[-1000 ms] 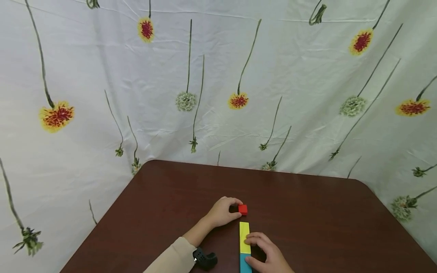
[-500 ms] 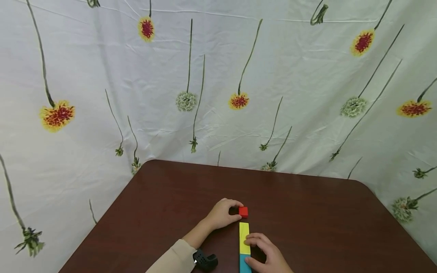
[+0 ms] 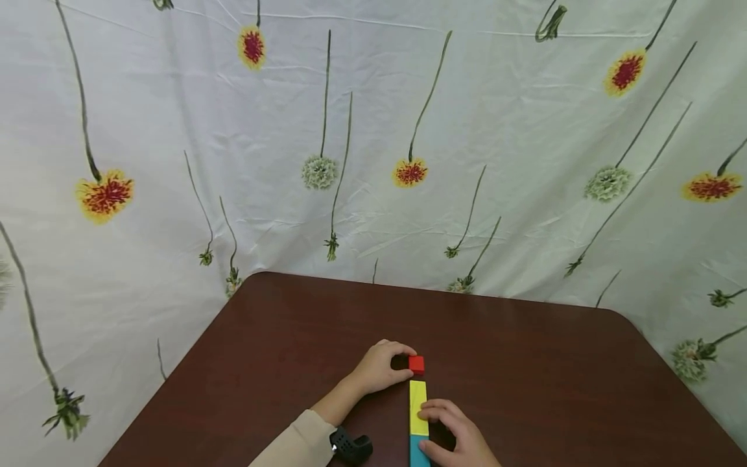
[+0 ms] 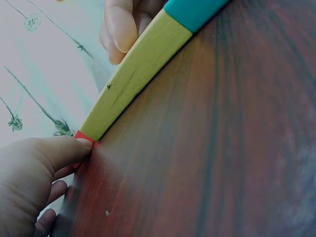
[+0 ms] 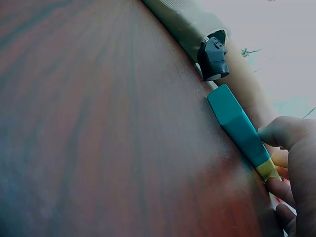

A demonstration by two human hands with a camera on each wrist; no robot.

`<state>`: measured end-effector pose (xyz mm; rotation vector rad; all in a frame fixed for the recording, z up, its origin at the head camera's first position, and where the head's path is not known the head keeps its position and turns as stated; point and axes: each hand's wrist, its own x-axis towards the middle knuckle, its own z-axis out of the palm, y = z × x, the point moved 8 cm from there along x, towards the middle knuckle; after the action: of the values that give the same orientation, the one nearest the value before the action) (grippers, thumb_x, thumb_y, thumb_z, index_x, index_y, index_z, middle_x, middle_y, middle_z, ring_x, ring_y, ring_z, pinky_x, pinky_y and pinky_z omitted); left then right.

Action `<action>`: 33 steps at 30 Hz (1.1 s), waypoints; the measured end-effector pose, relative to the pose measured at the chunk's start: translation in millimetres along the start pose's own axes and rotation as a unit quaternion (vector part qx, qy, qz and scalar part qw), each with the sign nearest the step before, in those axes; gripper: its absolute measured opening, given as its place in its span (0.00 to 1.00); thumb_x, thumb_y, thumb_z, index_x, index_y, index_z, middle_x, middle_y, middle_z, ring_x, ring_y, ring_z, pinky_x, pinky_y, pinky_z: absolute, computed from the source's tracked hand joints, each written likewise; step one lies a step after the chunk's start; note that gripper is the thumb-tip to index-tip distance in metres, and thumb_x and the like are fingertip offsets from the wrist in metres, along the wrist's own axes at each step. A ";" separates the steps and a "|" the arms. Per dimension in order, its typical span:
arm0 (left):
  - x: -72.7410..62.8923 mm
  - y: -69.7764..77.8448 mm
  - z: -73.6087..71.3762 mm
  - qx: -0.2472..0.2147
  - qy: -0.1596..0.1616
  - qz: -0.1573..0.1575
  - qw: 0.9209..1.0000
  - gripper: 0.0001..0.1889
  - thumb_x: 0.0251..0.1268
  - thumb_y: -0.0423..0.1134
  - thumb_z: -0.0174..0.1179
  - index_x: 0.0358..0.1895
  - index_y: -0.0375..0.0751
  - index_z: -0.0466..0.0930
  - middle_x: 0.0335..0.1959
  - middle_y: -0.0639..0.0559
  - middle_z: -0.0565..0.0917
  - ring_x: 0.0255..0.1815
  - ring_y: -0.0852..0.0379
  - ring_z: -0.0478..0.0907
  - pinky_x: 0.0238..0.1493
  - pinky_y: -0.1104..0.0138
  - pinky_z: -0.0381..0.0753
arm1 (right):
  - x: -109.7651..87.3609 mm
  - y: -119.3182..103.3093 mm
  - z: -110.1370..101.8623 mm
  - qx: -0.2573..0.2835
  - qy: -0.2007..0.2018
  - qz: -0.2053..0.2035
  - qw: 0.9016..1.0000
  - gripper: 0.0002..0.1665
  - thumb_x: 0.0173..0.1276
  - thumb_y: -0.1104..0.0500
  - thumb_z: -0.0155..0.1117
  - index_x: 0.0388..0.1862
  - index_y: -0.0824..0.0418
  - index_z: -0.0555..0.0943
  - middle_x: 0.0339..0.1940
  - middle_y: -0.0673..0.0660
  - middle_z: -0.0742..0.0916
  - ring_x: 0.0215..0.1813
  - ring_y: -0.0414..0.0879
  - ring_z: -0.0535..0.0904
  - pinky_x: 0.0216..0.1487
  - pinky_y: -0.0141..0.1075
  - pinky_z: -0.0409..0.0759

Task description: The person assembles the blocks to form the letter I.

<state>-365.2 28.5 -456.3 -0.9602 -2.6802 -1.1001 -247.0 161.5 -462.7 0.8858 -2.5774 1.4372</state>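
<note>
On the brown table a small red block (image 3: 416,364) lies just beyond the far end of a long yellow block (image 3: 417,407). My left hand (image 3: 382,366) pinches the red block from its left side, thumb at the near edge and index finger at the far edge. A blue block (image 3: 419,450) continues the line toward me, end to end with the yellow one; its near end shows in the right wrist view. My right hand (image 3: 458,433) rests against the right side of this row, fingertips on the yellow block and thumb on the blue block.
A black wristband device (image 3: 351,446) on the left wrist sits beside the blue block, below a beige sleeve (image 3: 297,442). The brown table (image 3: 543,363) ends at a white flower-print cloth (image 3: 373,130) hanging behind it.
My left hand has slid the red block slightly toward me, narrowing the gap to the yellow block. The right hand stays in place on the yellow and blue blocks.
</note>
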 end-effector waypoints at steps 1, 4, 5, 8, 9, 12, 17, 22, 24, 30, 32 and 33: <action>0.1 0.2 -0.1 -0.001 0.000 0.000 1.000 0.16 0.61 0.41 0.68 0.52 0.45 0.83 0.50 0.54 0.83 0.50 0.54 0.74 0.53 0.59 0.75 | 0.0 -0.9 -0.5 0.000 0.001 -0.004 1.000 0.16 0.69 0.56 0.65 0.55 0.55 0.80 0.55 0.56 0.79 0.56 0.41 0.75 0.53 0.33 0.75; 0.2 0.6 -0.7 -0.005 0.001 -0.001 1.000 0.16 0.61 0.41 0.68 0.52 0.45 0.83 0.49 0.54 0.83 0.51 0.53 0.74 0.54 0.58 0.75 | 0.1 -2.7 -1.1 0.004 -0.001 -0.008 1.000 0.16 0.69 0.56 0.65 0.55 0.56 0.80 0.56 0.57 0.79 0.56 0.42 0.75 0.53 0.33 0.75; 0.2 0.3 -1.0 -0.006 0.001 -0.001 1.000 0.16 0.61 0.41 0.68 0.52 0.45 0.83 0.49 0.53 0.83 0.51 0.53 0.74 0.54 0.58 0.75 | 0.4 -2.8 -1.0 0.004 -0.001 -0.006 1.000 0.16 0.69 0.56 0.65 0.55 0.55 0.80 0.56 0.57 0.79 0.56 0.42 0.75 0.54 0.33 0.75; 0.5 -1.2 -0.8 -0.008 0.000 -0.004 1.000 0.16 0.61 0.41 0.68 0.52 0.45 0.83 0.50 0.54 0.83 0.51 0.53 0.74 0.54 0.58 0.75 | 1.5 -1.8 -0.8 0.002 -0.001 0.004 1.000 0.16 0.69 0.55 0.65 0.55 0.55 0.80 0.56 0.56 0.79 0.56 0.41 0.75 0.54 0.33 0.75; 0.8 -1.5 -1.0 -0.009 0.000 -0.004 1.000 0.16 0.61 0.41 0.68 0.52 0.45 0.83 0.50 0.54 0.83 0.51 0.53 0.74 0.54 0.58 0.75 | 1.9 -1.2 -0.8 0.001 0.000 0.008 1.000 0.16 0.69 0.55 0.65 0.55 0.55 0.81 0.56 0.56 0.79 0.56 0.41 0.75 0.54 0.33 0.75; 2.2 -3.4 -0.8 -0.006 0.000 -0.001 1.000 0.17 0.60 0.41 0.68 0.53 0.45 0.83 0.50 0.54 0.83 0.51 0.54 0.74 0.53 0.59 0.75 | 3.2 0.5 -0.2 -0.001 0.002 0.011 1.000 0.16 0.69 0.55 0.65 0.55 0.55 0.81 0.56 0.55 0.79 0.56 0.41 0.75 0.54 0.34 0.75; 4.6 -6.6 -0.4 -0.007 -0.002 0.002 1.000 0.17 0.60 0.41 0.68 0.53 0.45 0.83 0.50 0.54 0.83 0.51 0.55 0.74 0.53 0.60 0.75 | 5.1 -0.2 0.0 -0.005 0.009 -0.008 1.000 0.16 0.69 0.56 0.65 0.55 0.56 0.81 0.55 0.54 0.79 0.55 0.41 0.75 0.54 0.33 0.75; 5.9 -8.2 -0.1 -0.011 -0.003 -0.001 1.000 0.18 0.60 0.42 0.68 0.53 0.45 0.82 0.51 0.55 0.83 0.52 0.54 0.73 0.53 0.60 0.75 | 5.9 -2.6 -1.0 -0.014 0.017 -0.033 0.999 0.16 0.68 0.58 0.66 0.55 0.56 0.81 0.55 0.55 0.80 0.55 0.42 0.76 0.54 0.33 0.75; 6.5 -9.0 0.3 -0.011 -0.003 0.000 1.000 0.18 0.60 0.41 0.68 0.53 0.46 0.82 0.51 0.55 0.83 0.52 0.54 0.73 0.53 0.60 0.75 | 6.2 -2.5 -1.3 -0.018 0.020 -0.033 0.999 0.16 0.68 0.58 0.66 0.54 0.56 0.81 0.55 0.55 0.80 0.55 0.42 0.76 0.54 0.33 0.75; 7.2 -11.6 1.2 -0.015 -0.002 0.001 1.000 0.18 0.60 0.41 0.68 0.53 0.46 0.82 0.51 0.54 0.83 0.51 0.54 0.73 0.53 0.59 0.75 | 7.4 1.9 -0.6 -0.020 0.015 -0.008 1.000 0.16 0.68 0.56 0.66 0.54 0.55 0.81 0.55 0.54 0.80 0.56 0.41 0.76 0.55 0.33 0.74; 6.8 -11.5 0.8 -0.018 -0.001 0.004 1.000 0.17 0.60 0.41 0.67 0.53 0.45 0.82 0.51 0.53 0.83 0.51 0.53 0.73 0.53 0.58 0.75 | 7.8 3.1 -0.3 -0.017 0.012 0.000 1.000 0.16 0.68 0.55 0.66 0.54 0.55 0.81 0.55 0.55 0.80 0.56 0.41 0.75 0.55 0.33 0.74; 6.5 -10.7 0.1 -0.019 0.001 0.011 1.000 0.17 0.60 0.41 0.67 0.53 0.44 0.82 0.51 0.53 0.83 0.51 0.53 0.73 0.52 0.58 0.75 | 8.0 3.1 -0.2 -0.016 0.011 0.001 1.000 0.16 0.68 0.55 0.66 0.54 0.55 0.81 0.55 0.55 0.80 0.56 0.41 0.75 0.55 0.33 0.74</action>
<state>-376.6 26.1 -460.9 -0.9911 -2.6489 -1.1524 -255.3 159.3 -462.4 0.8582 -2.5786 1.3953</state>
